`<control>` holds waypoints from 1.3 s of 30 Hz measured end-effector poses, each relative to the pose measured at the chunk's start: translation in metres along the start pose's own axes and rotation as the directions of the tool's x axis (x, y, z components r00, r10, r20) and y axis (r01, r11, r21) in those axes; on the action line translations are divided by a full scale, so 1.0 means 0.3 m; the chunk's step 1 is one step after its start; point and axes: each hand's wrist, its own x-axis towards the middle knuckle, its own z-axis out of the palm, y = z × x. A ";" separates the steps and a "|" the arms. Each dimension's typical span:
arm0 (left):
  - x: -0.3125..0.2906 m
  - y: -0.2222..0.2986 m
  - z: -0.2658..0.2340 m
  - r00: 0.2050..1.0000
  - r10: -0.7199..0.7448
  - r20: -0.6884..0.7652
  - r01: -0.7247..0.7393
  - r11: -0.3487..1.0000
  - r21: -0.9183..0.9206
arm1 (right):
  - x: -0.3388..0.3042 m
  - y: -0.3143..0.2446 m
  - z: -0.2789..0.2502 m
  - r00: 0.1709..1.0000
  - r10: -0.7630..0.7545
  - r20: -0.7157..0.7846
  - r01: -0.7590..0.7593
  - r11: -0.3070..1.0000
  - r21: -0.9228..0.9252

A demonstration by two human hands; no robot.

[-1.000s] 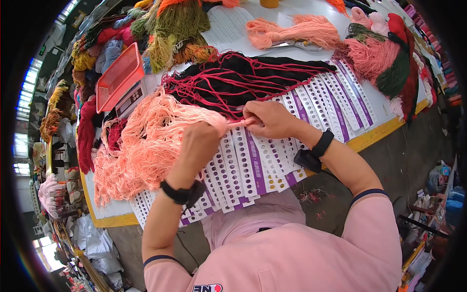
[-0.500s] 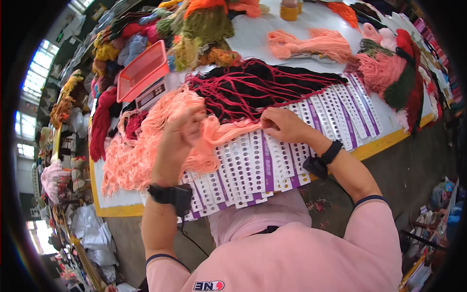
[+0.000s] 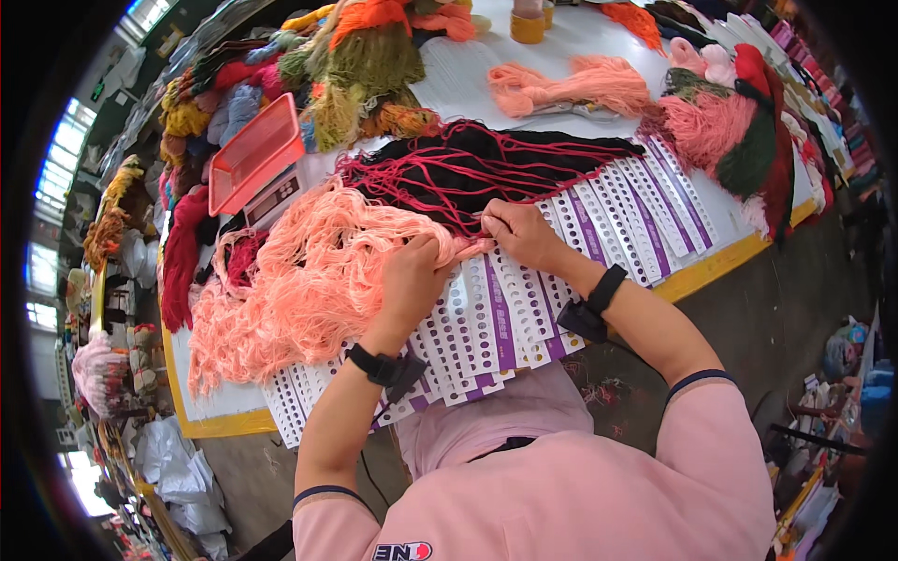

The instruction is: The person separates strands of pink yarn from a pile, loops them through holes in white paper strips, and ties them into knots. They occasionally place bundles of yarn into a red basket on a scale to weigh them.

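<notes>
In the head view, a large bundle of salmon yarn [image 3: 299, 280] is seen spread over the table [image 3: 220, 425], lying partly on a fan of white punched cards [image 3: 524, 299]. The left hand [image 3: 412, 280] is pressed onto the bundle's near end, its fingers [image 3: 426, 251] curled shut around a gathered hank. Just beyond them, the right hand [image 3: 524, 234] is closed in a pinch on a thin strand drawn from that hank, the fingertips resting against a card. Past the fingers of both hands lies a black and red skein [image 3: 486, 164]; farther off to the left of the left fingers stands a scale with a red tray [image 3: 257, 159].

The yarn is judged light, soft and limp, with no stiffness to carry its own shape. Loose loops are likely to snag and tangle, and single threads may slip if gripped weakly. The bundle is best taken where the strands are gathered, under the left fingers, while single strands are best pinched close to that point, as the right fingers are placed.
</notes>
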 end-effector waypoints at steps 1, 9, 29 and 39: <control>-0.007 -0.019 0.003 0.999 0.033 -0.018 -0.034 0.998 -0.044 | -0.009 -0.005 0.012 1.000 0.001 -0.019 0.000 1.000 0.025; -0.020 -0.028 -0.024 0.993 0.119 0.012 -0.116 0.983 -0.139 | -0.025 -0.015 -0.016 0.995 -0.100 -0.006 0.098 0.987 -0.124; 0.040 -0.132 -0.207 0.913 -0.113 0.392 0.327 -0.369 -0.870 | 0.045 -0.047 -0.053 0.959 0.260 0.113 -0.280 0.931 0.233; -0.048 0.062 -0.181 0.849 -0.198 0.489 0.370 -0.437 -0.820 | 0.060 -0.312 0.122 0.855 0.231 0.465 -0.478 0.700 0.530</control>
